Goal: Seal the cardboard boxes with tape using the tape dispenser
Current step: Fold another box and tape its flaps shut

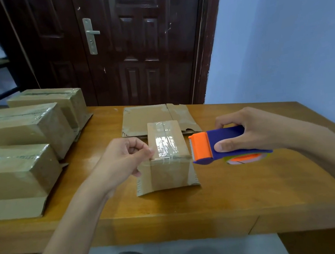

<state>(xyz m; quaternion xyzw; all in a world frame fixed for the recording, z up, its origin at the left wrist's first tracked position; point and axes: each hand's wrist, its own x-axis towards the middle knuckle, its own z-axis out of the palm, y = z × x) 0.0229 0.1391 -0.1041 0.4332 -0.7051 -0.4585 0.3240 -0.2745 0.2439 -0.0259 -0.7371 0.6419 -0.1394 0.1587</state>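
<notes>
A small cardboard box (pixel 170 168) stands in the middle of the wooden table (pixel 232 192), with clear tape running along its top seam. My left hand (pixel 122 161) is at the box's near left top edge, thumb and forefinger pinched together there; whether they hold the tape's end is unclear. My right hand (pixel 252 129) grips a blue and orange tape dispenser (pixel 216 145) just to the right of the box, held above the table. Its orange toothed head points toward the box, close to its top right corner.
Three taped cardboard boxes (pixel 21 168) sit in a row along the table's left side. A flattened cardboard piece (pixel 146 116) lies behind the small box. A dark wooden door (pixel 132 43) stands beyond the table, a blue wall at right.
</notes>
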